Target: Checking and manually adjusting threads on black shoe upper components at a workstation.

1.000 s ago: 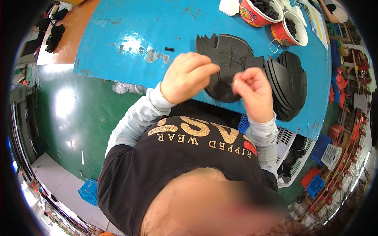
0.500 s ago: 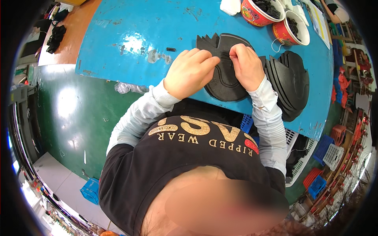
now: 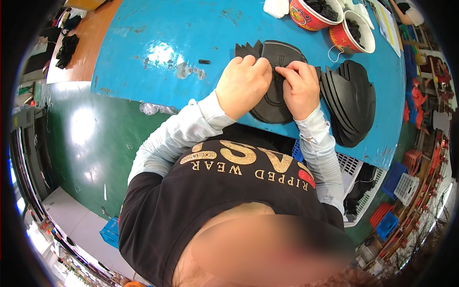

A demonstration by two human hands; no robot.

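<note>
A stack of black, curved, foam-like pads (image 3: 273,112) lies near the table edge in front of me, its far left side showing pointed corners. Over its left part, my left hand (image 3: 245,87) is closed, with curled fingers. My right hand (image 3: 302,90) pinches thumb and forefinger together above the middle of the top pad, close to the left fingertips. Whatever sits between the fingers of either hand is hidden or too small to make out. A small black strip (image 3: 204,61) lies on the table left of my hands.
A second stack of black pads (image 3: 348,105) lies to the right. At the far right stand two red-and-white tubs (image 3: 306,18) holding small black pieces, beside a white object (image 3: 276,8). The blue tabletop (image 3: 143,28) reaches left; white crates (image 3: 351,174) stand below its right edge.
My left hand has moved right, closer to the right one. My right hand has turned and shifted slightly down, its pinch now nearer the left fingers.
</note>
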